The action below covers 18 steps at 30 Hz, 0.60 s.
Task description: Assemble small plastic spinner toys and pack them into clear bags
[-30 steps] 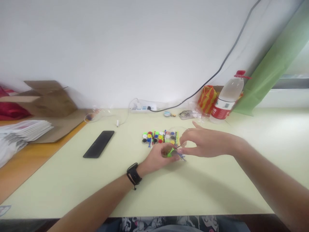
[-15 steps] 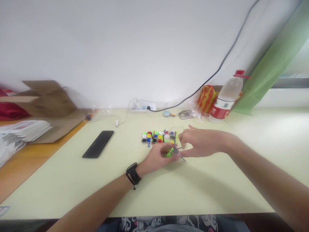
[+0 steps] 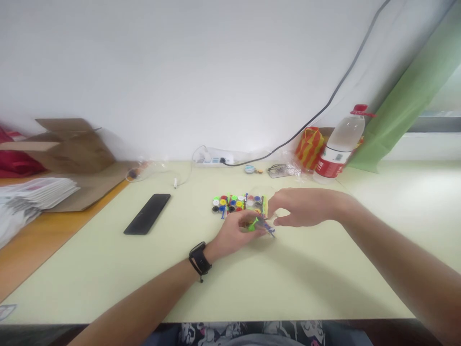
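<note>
My left hand (image 3: 236,233), with a black watch on its wrist, is closed round a small bundle of coloured plastic sticks (image 3: 260,225), green and blue ends poking out to the right. My right hand (image 3: 300,207) hovers just right of it, thumb and forefinger pinched at the bundle's tips. What the pinch holds is too small to name. Just behind both hands lies a cluster of small coloured round pieces (image 3: 236,202) on the pale green table (image 3: 288,283).
A black phone (image 3: 147,213) lies left of centre. At the back stand a white power strip (image 3: 212,161) with cables, a striped orange bag (image 3: 309,147) and a water bottle (image 3: 340,144). Cardboard (image 3: 72,144) and stacked papers (image 3: 25,199) sit at the far left.
My right hand has lowered and curled its fingers into a pinch at the stick tips. My left hand stays put with the bundle.
</note>
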Available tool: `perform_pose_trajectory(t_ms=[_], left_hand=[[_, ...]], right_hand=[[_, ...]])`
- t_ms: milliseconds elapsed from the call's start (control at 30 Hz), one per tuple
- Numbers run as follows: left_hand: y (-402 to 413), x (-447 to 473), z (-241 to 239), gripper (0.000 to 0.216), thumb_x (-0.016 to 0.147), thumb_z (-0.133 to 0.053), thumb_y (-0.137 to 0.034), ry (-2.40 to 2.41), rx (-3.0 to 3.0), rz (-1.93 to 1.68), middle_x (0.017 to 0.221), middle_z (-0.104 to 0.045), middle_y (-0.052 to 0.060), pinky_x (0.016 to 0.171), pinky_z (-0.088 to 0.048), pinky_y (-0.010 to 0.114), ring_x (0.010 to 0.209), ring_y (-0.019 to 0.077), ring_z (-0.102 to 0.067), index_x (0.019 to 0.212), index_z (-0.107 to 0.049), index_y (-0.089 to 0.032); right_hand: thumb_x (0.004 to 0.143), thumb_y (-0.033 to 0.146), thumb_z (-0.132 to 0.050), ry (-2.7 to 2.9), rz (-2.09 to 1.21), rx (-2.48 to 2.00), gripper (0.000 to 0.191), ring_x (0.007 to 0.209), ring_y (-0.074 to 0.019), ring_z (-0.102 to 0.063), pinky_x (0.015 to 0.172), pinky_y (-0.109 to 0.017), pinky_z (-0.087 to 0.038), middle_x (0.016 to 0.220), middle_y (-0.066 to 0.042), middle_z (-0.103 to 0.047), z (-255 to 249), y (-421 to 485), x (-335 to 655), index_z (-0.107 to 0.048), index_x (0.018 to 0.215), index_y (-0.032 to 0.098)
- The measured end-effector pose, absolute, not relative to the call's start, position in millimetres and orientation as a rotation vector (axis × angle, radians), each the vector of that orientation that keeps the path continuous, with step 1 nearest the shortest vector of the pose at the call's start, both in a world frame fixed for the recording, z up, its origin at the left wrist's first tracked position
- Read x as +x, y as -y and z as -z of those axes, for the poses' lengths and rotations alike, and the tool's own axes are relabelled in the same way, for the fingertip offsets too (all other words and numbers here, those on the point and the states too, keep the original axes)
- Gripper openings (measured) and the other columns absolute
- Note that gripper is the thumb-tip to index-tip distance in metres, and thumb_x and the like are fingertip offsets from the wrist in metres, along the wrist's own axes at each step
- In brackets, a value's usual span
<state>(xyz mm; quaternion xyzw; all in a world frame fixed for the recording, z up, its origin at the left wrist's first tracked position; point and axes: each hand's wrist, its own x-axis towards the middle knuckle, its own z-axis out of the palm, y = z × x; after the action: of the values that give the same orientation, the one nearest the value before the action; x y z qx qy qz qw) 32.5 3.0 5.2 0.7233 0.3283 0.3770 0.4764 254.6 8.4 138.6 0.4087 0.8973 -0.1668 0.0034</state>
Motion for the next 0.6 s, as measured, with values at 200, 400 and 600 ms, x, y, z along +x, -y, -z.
perform_pose_trajectory(t_ms=[200, 400, 600], left_hand=[[-5.2, 32.1, -3.5, 0.038, 0.086, -0.078, -0.041, -0.781, 1.767, -0.952, 0.114, -0.075, 0.010, 0.090, -0.056, 0.036, 0.103, 0.0249, -0.069, 0.116, -0.074, -0.018], [-3.8, 30.4, -8.6, 0.046, 0.083, -0.082, -0.037, -0.755, 1.708, -0.907, 0.123, -0.072, 0.011, 0.096, -0.055, 0.037, 0.110, 0.0263, -0.069, 0.124, -0.069, -0.019], [-7.8, 29.5, -11.0, 0.035, 0.091, -0.075, -0.037, -0.661, 1.557, -0.989, 0.120, -0.074, 0.014, 0.100, -0.055, 0.040, 0.112, 0.0265, -0.071, 0.119, -0.070, -0.017]], right_hand=[[0.088, 0.025, -0.059, -2.791, 0.604, 1.232, 0.027, 0.092, -0.0273, -0.072, 0.070, -0.034, -0.051, 0.108, -0.007, -0.075, -141.7, -9.7, 255.9, -0.078, 0.106, 0.027], [0.094, 0.027, -0.055, -2.984, 0.669, 1.224, 0.024, 0.102, -0.0264, -0.069, 0.084, -0.036, -0.052, 0.110, -0.004, -0.077, -147.1, -7.6, 263.0, -0.077, 0.104, 0.026], [0.094, 0.036, -0.062, -3.240, 0.935, 1.338, 0.018, 0.098, -0.0239, -0.068, 0.092, -0.040, -0.055, 0.108, -0.007, -0.073, -113.1, -7.1, 270.1, -0.071, 0.105, 0.025]])
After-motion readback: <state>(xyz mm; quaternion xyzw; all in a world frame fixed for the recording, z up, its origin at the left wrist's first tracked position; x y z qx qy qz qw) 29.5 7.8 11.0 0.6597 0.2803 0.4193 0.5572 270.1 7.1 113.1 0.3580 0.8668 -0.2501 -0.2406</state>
